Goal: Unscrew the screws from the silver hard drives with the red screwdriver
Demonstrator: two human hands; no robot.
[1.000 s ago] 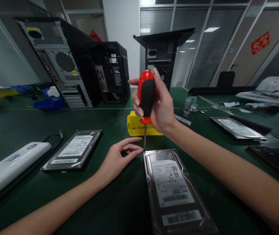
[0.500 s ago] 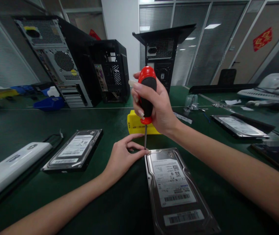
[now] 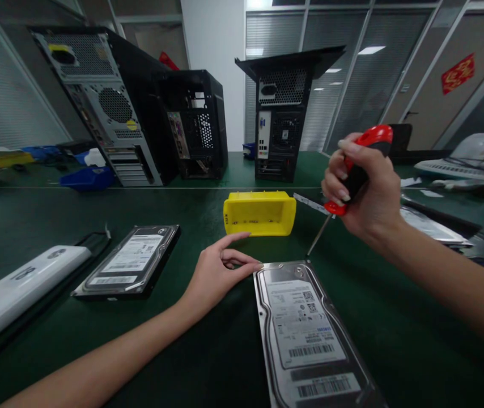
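Hard drive flat on green worktop, long axis toward viewer. Left hand, unclenched, fingertips at drive's far left corner. Right hand clenched around screwdriver, tilted, tip near drive's far edge.

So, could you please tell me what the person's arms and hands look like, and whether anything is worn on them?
Both forearms are bare, with no sleeves in view. The left hand and right hand wear no gloves, and no rings, watch or bracelets show. The fingernails on the right hand are fairly long and look pale and glossy.
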